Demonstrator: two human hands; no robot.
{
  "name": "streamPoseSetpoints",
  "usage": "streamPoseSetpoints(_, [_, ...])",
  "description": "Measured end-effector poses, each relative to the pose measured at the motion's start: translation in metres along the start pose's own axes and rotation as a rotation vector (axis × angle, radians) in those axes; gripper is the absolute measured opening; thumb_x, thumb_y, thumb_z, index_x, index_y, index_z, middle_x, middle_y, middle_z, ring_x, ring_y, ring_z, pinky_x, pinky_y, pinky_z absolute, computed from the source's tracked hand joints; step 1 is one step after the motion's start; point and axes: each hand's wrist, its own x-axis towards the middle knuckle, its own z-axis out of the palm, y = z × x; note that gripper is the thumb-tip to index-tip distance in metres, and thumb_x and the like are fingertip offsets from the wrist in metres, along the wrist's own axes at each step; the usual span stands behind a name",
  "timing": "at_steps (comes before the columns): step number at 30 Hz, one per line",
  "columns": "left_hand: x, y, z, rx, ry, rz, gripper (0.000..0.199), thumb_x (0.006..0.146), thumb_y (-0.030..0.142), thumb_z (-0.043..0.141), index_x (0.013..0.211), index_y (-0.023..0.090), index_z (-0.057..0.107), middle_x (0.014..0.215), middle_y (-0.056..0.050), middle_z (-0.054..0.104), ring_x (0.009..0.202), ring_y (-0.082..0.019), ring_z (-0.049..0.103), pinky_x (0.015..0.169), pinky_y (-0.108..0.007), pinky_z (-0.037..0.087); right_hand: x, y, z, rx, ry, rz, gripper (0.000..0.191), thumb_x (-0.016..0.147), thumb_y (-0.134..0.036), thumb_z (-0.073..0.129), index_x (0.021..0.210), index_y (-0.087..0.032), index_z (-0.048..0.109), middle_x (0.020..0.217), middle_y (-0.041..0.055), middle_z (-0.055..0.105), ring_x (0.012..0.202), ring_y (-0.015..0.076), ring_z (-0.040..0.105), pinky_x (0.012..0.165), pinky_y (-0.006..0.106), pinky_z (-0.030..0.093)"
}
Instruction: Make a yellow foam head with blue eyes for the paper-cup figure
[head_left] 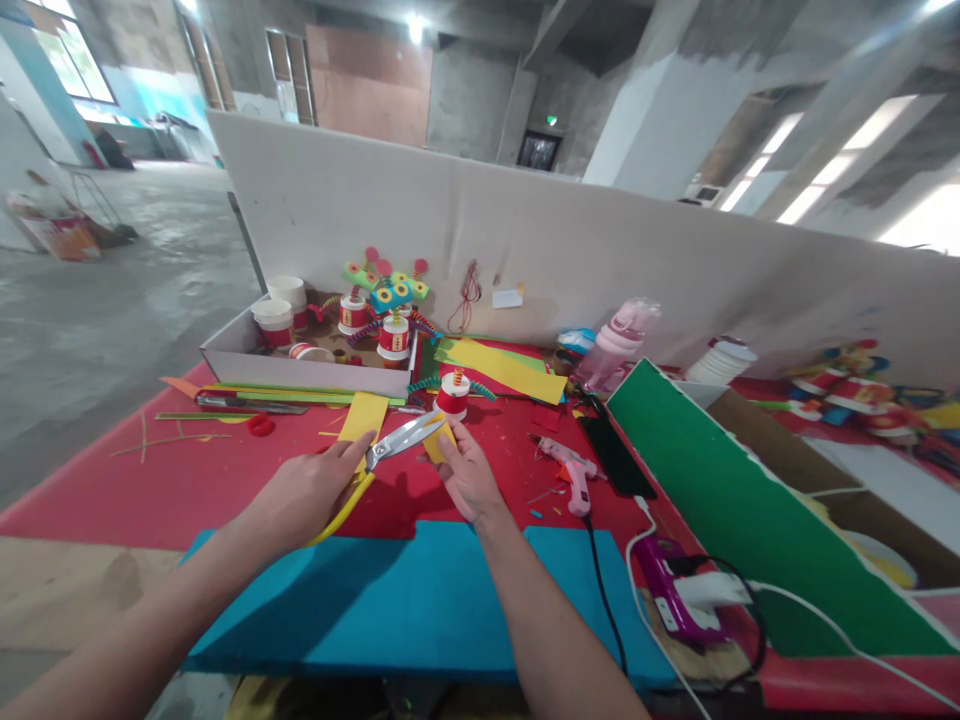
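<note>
The left hand (311, 490) is closed around the yellow handles of the scissors (405, 440), whose blades point toward the right hand and overlap the paper piece (435, 446) there. The right hand (469, 475) grasps that yellow piece between thumb and fingers; whether the blades have cut into it, I cannot tell. Just beyond the blade tips stands a cup (452, 399) with coiled arms at its sides. A yellow strip (365, 408) lies right behind the left hand, and farther past it is the white box (315, 378) holding cups and finished-looking figures (394, 338). To the right of the right hand lie the glue gun (576, 474) and, beyond that, the phone (616, 458). Below both hands, nearer the body, is the blue mat (360, 610).
</note>
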Motion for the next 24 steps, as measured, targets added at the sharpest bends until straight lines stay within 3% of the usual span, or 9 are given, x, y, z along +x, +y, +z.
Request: streamPoseSetpoints(24, [0.0016,-0.0018,0.0020,-0.039,-0.049,-0.014,0.055,0.091,0.033,0.032,0.144,0.023,0.023,0.114,-0.015,0.063,0.083,-0.026,0.066,0.062,-0.029,0.046,0.0017,0.0036,-0.0030,0.022,0.005,-0.003,0.034,0.077,-0.033,0.067,0.110,-0.027,0.060,0.106,0.0008,0.062,0.088,0.0131,0.057,0.072,0.025,0.053])
